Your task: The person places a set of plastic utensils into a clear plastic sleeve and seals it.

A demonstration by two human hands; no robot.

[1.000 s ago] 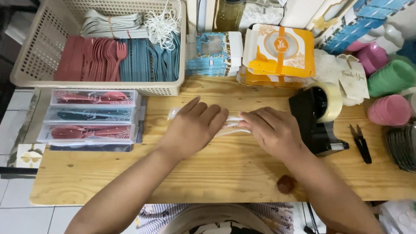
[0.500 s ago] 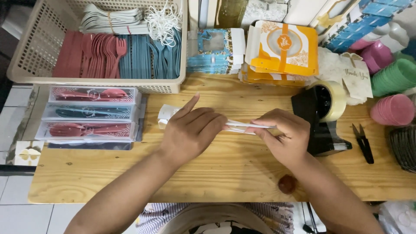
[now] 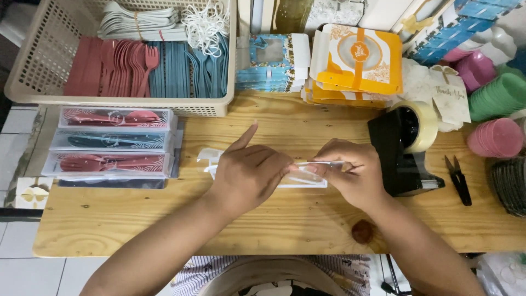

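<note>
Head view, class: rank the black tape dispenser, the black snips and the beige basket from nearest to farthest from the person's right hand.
Measured from the right hand:
1. Black tape dispenser, just beside it on the right.
2. Black snips, farther right on the table, past the dispenser.
3. Beige basket, far across at the upper left.

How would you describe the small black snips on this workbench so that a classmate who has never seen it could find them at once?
Start at the wooden table and go to its right side, where a black tape dispenser holds a roll of clear tape. Just right of it, flat on the wood, lie the small black snips. They are the only cutting tool there, between the dispenser and stacked dark dishes.
</note>
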